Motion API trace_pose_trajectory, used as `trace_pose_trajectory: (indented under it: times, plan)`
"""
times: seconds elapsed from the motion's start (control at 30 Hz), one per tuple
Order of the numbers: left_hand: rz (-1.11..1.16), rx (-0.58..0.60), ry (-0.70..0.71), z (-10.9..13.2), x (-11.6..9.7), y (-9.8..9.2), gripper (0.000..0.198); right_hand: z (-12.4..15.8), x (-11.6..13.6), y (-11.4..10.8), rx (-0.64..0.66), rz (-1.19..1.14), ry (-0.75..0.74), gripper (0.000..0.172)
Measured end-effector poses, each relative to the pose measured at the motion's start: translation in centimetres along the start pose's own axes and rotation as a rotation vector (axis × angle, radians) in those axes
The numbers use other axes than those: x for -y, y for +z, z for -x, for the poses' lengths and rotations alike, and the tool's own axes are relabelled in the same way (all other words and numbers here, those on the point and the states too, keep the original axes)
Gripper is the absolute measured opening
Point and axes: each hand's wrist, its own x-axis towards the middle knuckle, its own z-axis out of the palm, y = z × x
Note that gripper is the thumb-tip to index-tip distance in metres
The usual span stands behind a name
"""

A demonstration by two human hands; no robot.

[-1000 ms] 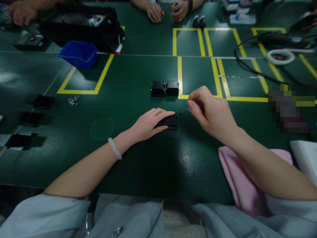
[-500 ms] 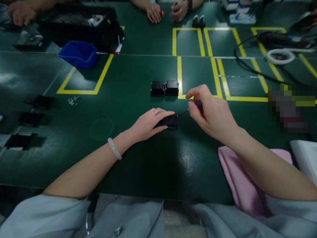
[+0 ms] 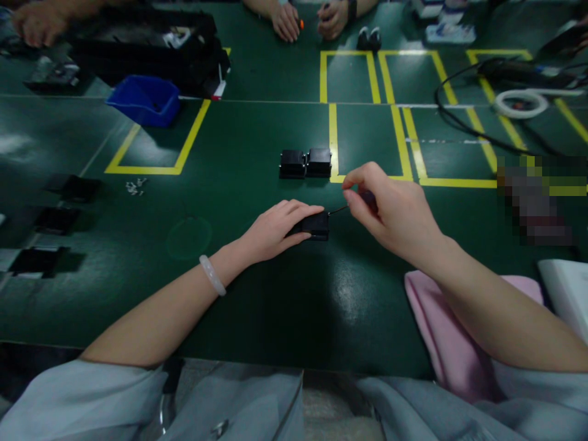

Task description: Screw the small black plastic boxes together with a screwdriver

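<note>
My left hand point(image 3: 281, 229) grips a small black box-shaped part point(image 3: 316, 225) on the green table, fingers along its far side and thumb on its near side. My right hand point(image 3: 390, 205) is closed round the handle of a screwdriver point(image 3: 339, 210), most of which the fingers hide. Its thin shaft points left, and the tip meets a small screw at the right edge of the part. Just beyond stand two similar black parts, one on the left point(image 3: 293, 163) and one on the right point(image 3: 319, 162), side by side.
Small screws point(image 3: 135, 187) lie in a pile at left, near a blue bin point(image 3: 144, 101). More black parts point(image 3: 37, 261) sit at the far left. A pink cloth point(image 3: 429, 306) lies under my right forearm. Across the table rest another person's hands point(image 3: 285, 22); a black cable point(image 3: 441, 104) curls at right.
My right hand has shifted slightly left and its finger and thumb have turned a little on the screwdriver. My left hand and the black part stay in place.
</note>
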Motion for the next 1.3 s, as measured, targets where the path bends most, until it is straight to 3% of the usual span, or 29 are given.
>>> trace_pose_trajectory:
  times: [0.53, 1.3]
  plan:
    - [0.002, -0.003, -0.007, 0.02, 0.07, 0.08, 0.049, 0.06, -0.20, 0.47, -0.049, -0.015, 0.051, 0.027]
    - [0.008, 0.009, -0.016, 0.00, -0.07, -0.08, 0.050, -0.08, 0.00, 0.15, 0.001, -0.019, 0.084, 0.023]
